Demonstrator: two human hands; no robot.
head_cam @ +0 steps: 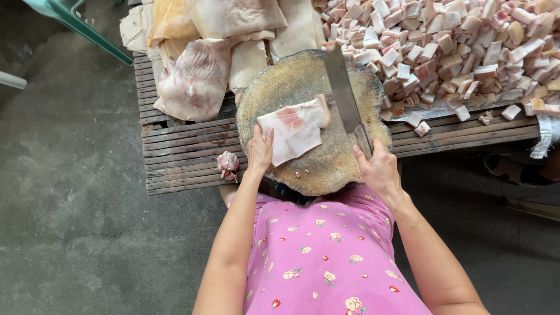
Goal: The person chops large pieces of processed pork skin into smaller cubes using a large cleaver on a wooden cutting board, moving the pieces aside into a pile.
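A round wooden chopping block point(326, 163) lies on a low slatted wooden platform point(181, 146). On the block rests a flat slab of pale pork fat and skin point(294, 128). My left hand point(260, 149) presses on the slab's near left corner. My right hand point(379, 169) grips the handle of a long steel cleaver point(344, 93), whose blade lies over the block just right of the slab, pointing away from me.
A big heap of cut fat cubes point(466, 46) fills the platform's far right. Whole uncut slabs point(198, 76) are stacked at the far left. A small scrap point(227, 164) sits on the platform's near edge. Grey concrete floor point(70, 192) surrounds the platform; a teal frame point(76, 23) stands upper left.
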